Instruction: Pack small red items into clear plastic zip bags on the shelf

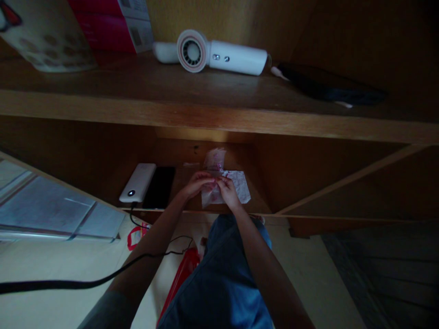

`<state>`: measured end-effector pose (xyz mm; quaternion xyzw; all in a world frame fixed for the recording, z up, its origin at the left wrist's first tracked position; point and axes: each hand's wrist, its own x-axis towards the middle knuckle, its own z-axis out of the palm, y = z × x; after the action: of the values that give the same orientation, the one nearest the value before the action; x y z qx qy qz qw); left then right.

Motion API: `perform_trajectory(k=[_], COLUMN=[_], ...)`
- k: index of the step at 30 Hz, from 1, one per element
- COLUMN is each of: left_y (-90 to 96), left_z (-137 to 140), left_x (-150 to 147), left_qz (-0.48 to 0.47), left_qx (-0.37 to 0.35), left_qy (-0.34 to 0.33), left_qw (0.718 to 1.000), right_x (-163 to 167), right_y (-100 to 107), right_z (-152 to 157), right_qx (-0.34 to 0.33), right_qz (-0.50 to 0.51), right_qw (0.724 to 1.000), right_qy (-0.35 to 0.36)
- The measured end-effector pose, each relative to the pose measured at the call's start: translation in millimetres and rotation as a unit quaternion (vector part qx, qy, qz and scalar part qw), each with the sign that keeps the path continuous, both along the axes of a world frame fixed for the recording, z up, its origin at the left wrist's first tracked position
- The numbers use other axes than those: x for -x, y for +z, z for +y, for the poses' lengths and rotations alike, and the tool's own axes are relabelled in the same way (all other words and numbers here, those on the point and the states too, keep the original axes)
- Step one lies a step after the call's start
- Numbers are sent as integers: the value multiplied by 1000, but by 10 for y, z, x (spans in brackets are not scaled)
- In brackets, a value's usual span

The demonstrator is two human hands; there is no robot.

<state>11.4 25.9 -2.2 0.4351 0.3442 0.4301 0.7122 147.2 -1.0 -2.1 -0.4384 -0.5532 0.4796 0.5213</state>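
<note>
My left hand (198,182) and my right hand (227,188) meet over the lower shelf, fingertips pinched together. Something small and pinkish shows between them, too small to name. Just below the fingers is a clear plastic bag (210,197) with pink bits; whether the fingers grip it I cannot tell. Behind the hands lies another clear bag (215,159) with small pink-purple pieces. A crumpled white paper sheet (242,186) rests beside and partly under my right hand.
Left of the hands lie a white power bank (139,182) with a plugged-in cable and a black phone (159,187). The upper shelf (219,114) overhangs them, bearing a white handheld fan (236,57), a dark flat object (329,84), a cup (51,41) and pink boxes (103,25).
</note>
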Motion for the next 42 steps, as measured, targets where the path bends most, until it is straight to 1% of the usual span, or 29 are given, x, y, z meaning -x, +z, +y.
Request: perform_trajectory(k=[3,10,13,15,17,20,22,24,28,31,34,37,42], left_y=[3,-6,-10,-13,-16,-18,-20,-27,-66,-94,-93,-65,-14], left_z=[7,5,4,14,40,92,121,135,135,137,139,132,109], left_x=[-15,-31,-14,2,19,43,55,59,53,49,43,33,12], left_qz=[-5,-20,-12,-16,-39,-92,-112,-112,-115,-107,-91,-83,-55], left_qx=[0,11,3,-2,-4,2,8,5,-18,-29,-42,-57,-54], left_qy=[4,6,14,41,96,194,228,230,204,209,219,225,251], left_qw=[1000,1000,1000,999,995,977,967,967,972,972,971,969,965], right_x=[1,8,1,-19,-52,-111,-137,-146,-134,-132,-149,-178,-188], right_y=[-12,0,28,47,56,43,31,33,79,108,121,129,102], right_z=[0,2,2,-3,-9,-12,-10,-8,-18,-34,-37,-26,-5], right_qx=[-12,-18,-7,0,2,4,11,20,50,77,73,61,59], right_qz=[-18,-15,-12,-3,1,13,32,49,77,88,89,89,79], right_qw=[1000,998,999,999,1000,1000,999,998,995,993,993,994,995], right_qy=[-7,-58,-52,-41,-30,-15,-12,-17,-34,-26,-11,-19,-28])
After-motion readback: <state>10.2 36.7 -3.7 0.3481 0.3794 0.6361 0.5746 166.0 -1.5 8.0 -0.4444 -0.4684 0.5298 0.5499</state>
